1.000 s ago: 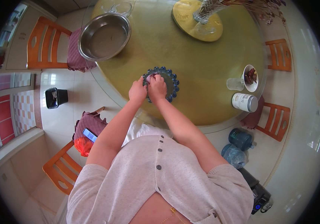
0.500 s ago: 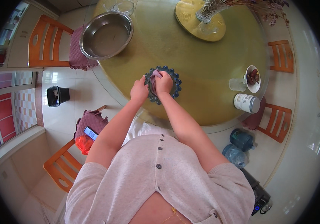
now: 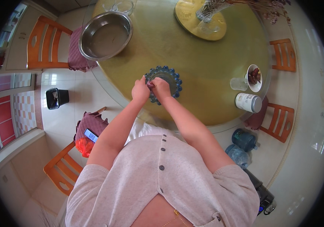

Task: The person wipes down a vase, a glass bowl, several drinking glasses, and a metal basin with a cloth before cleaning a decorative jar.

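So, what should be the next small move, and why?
Perhaps the right hand could slide the cloth along the glass bowl: it holds the cloth at the bowl's left side, where the left hand seems to steady the rim.

"From where was the scene viewed?"
"From the head, downward; the torso was shown nearest, the hands beyond it, near the middle."
"How widely was it taken?"
"By fisheye, most of the surface was taken in."
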A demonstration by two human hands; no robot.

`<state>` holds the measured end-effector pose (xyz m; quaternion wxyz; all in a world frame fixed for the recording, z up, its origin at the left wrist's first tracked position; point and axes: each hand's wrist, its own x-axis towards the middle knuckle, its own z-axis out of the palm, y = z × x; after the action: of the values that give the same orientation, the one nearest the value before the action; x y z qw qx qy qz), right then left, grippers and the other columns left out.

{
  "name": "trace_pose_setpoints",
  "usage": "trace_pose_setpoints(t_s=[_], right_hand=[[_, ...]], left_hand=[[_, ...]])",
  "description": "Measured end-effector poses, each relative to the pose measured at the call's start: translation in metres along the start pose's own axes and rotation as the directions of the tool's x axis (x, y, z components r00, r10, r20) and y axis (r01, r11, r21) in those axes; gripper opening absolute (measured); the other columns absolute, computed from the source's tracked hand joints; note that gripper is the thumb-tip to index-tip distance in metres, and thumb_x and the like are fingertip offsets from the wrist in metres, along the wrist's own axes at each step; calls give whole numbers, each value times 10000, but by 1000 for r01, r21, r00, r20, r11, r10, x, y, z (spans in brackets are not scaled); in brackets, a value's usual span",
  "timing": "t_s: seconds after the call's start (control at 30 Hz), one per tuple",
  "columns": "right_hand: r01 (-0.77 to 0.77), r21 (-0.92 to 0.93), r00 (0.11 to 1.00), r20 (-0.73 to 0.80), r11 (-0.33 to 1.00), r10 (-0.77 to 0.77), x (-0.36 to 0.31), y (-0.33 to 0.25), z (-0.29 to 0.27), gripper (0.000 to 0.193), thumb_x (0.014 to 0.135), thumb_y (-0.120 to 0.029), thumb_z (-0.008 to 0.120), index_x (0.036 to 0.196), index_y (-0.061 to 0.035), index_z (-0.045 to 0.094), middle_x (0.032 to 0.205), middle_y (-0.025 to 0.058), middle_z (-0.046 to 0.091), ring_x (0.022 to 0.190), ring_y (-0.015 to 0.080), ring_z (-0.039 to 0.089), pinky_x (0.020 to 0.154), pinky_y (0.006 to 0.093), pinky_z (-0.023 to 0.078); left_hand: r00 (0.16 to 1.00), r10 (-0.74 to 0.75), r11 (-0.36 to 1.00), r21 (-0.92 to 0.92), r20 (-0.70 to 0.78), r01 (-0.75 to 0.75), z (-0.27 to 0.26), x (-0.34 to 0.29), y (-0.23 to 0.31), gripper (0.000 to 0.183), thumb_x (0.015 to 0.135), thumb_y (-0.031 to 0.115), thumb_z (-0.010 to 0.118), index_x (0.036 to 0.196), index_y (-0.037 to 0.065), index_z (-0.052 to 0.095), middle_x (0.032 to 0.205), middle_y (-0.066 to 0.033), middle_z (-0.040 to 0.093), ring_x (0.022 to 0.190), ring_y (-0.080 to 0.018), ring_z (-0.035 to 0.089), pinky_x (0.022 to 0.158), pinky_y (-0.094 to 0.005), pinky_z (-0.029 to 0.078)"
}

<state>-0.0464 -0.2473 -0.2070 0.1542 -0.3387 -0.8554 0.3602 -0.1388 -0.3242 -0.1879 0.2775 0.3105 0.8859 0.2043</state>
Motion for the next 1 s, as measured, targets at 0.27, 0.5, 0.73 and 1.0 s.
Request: trace_pose_setpoints(t_s=[0.27,0.5,0.73,1.0], right_hand=[[257,-189,896,413,948,-161,-14,-4,-40,117,817,-179,606,804,-77,661,905,102,634,852,309,630,765,400,518],[235,-170,910,384,957,-155,-14,-5,-41,207,897,-263,535,958,-70,583,967,151,621,909,333,621,810,426,501],[321,-229,925,284,919,-252,11,14,-36,230,912,-254,512,913,-34,577,943,160,615,927,327,615,824,415,499],[456,-745,890,369,488,-268,-5,19,-56,157,825,-111,515,934,-83,624,928,89,629,877,191,579,833,339,368]], left_hand=[[998,-61,996,-58,15,62,0,3,-4,436,875,157,573,1307,134,524,1151,-177,573,1016,-352,600,843,-437,492],[998,-63,995,-75,17,64,-6,-3,1,502,812,182,641,1297,111,530,1106,-198,617,1008,-369,605,856,-433,489],[996,-53,997,-53,70,57,-2,0,-1,544,821,191,638,1342,180,485,1160,-180,573,1049,-351,587,871,-437,493],[992,-94,986,-130,82,105,1,5,-8,509,823,191,626,1320,173,516,1149,-176,584,1050,-341,588,889,-426,481]])
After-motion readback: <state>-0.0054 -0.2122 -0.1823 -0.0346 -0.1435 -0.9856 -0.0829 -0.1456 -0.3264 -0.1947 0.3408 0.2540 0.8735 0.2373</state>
